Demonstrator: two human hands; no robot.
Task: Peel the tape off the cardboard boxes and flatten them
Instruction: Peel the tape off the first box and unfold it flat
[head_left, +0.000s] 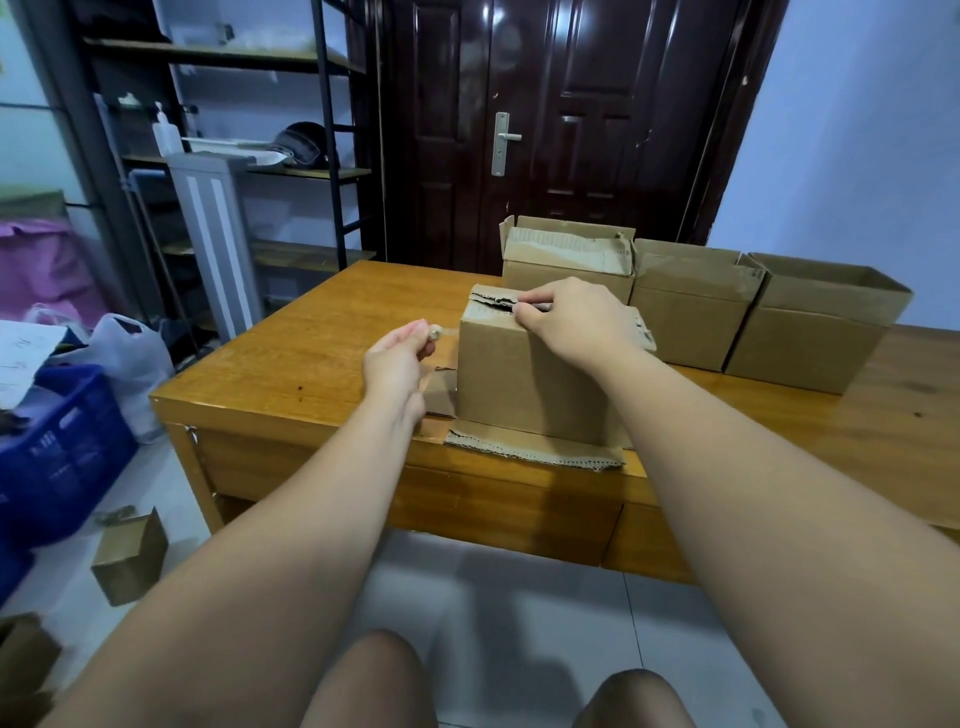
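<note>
1. Cardboard box (524, 379): stands upright near the near edge of the wooden table (311, 343), top seam torn.
2. Right hand (571, 317): rests on the box top, fingers curled, gripping the torn seam edge.
3. Left hand (397, 358): hovers just left of the box, thumb and forefinger pinching a small pale wad (434, 332), possibly tape.
4. Three open boxes (691, 312): stand in a row, far right.

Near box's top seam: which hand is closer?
Right. The right hand pinches at the top seam of the near box; the left hand holds a tape scrap off its left side.
</note>
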